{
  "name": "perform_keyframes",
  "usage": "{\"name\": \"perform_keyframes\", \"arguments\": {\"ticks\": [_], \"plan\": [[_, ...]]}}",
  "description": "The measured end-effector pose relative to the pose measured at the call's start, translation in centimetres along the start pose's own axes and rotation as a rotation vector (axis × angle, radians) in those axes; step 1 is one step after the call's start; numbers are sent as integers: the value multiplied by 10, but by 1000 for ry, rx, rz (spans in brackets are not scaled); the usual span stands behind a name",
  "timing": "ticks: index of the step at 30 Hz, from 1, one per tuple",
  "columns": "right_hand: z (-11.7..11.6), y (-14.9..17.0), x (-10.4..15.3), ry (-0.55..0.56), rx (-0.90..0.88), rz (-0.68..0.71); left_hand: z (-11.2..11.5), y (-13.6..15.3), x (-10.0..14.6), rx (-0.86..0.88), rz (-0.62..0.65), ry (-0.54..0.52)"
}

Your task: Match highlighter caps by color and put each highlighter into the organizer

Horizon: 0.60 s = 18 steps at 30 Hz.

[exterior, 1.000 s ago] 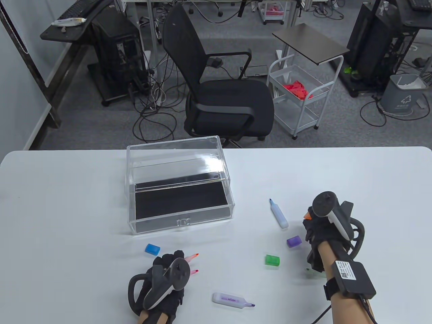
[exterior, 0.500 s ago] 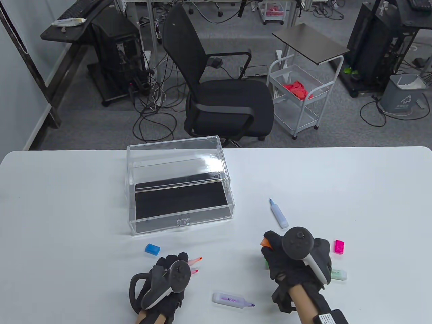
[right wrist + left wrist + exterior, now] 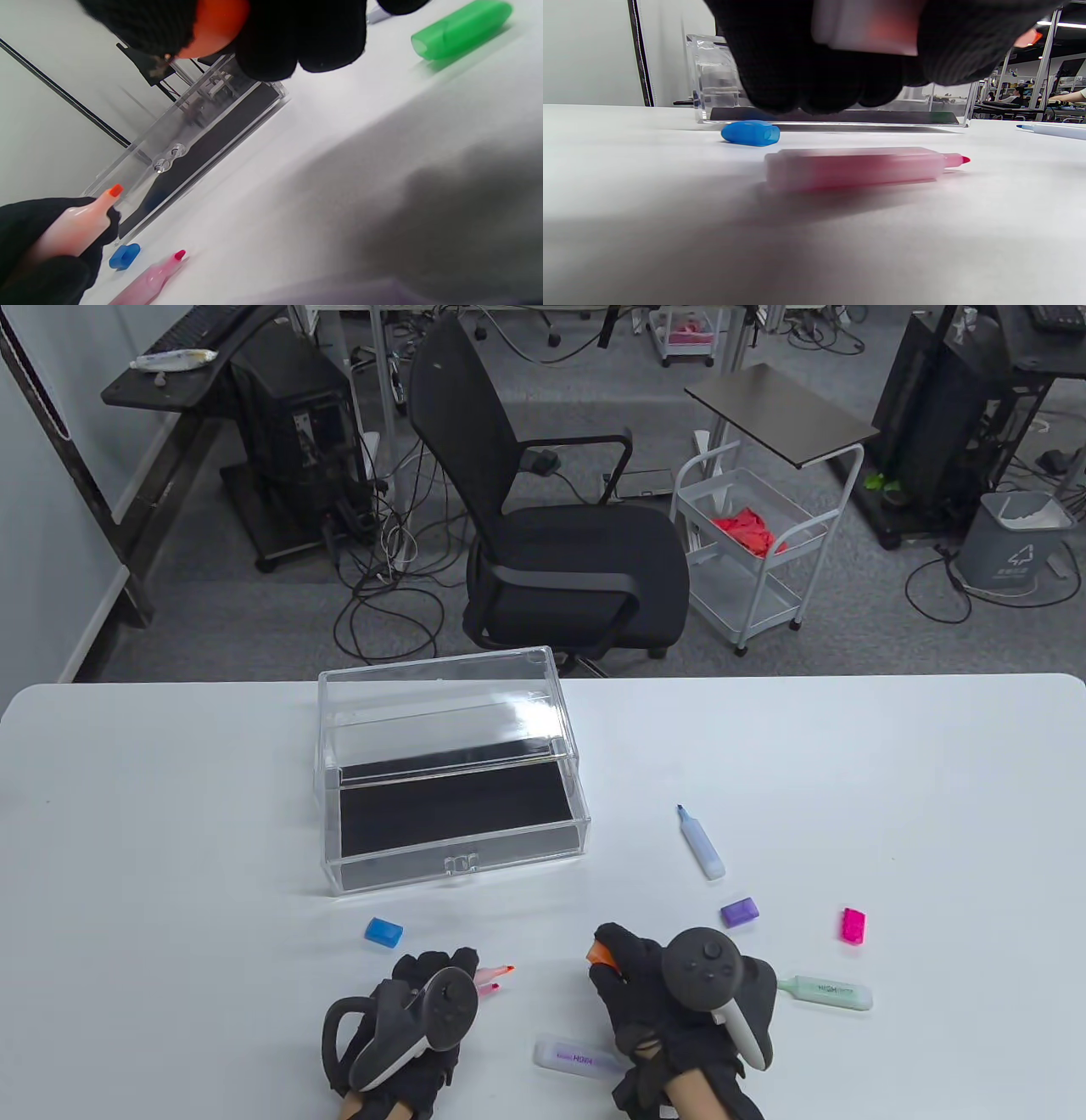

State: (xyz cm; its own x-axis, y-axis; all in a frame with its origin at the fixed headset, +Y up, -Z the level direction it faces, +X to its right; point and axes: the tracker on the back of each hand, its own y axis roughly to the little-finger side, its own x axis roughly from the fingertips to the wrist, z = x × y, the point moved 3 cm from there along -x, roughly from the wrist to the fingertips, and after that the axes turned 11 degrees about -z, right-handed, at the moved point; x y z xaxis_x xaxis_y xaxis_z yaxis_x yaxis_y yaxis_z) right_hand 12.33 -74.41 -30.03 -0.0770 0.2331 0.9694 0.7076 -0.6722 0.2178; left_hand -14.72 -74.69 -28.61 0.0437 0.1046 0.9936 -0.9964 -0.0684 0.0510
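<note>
My left hand (image 3: 428, 976) grips an uncapped orange highlighter (image 3: 501, 970) just above the table, tip pointing right. Below it an uncapped pink highlighter (image 3: 857, 167) lies on the table. My right hand (image 3: 624, 963) pinches an orange cap (image 3: 602, 953) a short way right of that tip. The clear organizer (image 3: 450, 768) stands behind with its black-lined drawer pulled out. Loose caps: blue (image 3: 383, 931), purple (image 3: 739, 911), pink (image 3: 853, 925), and green (image 3: 462, 29), hidden under my right hand in the table view. Blue (image 3: 702, 843), green (image 3: 827, 991) and purple (image 3: 573, 1057) highlighters lie uncapped.
The white table (image 3: 170, 831) ends at its far edge behind the organizer. A black office chair (image 3: 560, 551) and a white cart (image 3: 755, 551) stand on the floor beyond it.
My right hand has moved left and nearer with the orange cap, closing on the orange highlighter's tip and uncovering the purple cap and green highlighter. The left hand shifted only slightly.
</note>
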Motion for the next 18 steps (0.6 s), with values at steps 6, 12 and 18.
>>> {"name": "perform_keyframes", "arguments": {"ticks": [6,12,18], "plan": [[-16,3,1,-123,-127,48,-3,-4,3,19,26,-17],[-29,-6,3,-202,-144,138,-3,-13,6,24,77,-36],[-38,-9,2,-234,-131,137,-4,-21,11,22,111,-47]]}}
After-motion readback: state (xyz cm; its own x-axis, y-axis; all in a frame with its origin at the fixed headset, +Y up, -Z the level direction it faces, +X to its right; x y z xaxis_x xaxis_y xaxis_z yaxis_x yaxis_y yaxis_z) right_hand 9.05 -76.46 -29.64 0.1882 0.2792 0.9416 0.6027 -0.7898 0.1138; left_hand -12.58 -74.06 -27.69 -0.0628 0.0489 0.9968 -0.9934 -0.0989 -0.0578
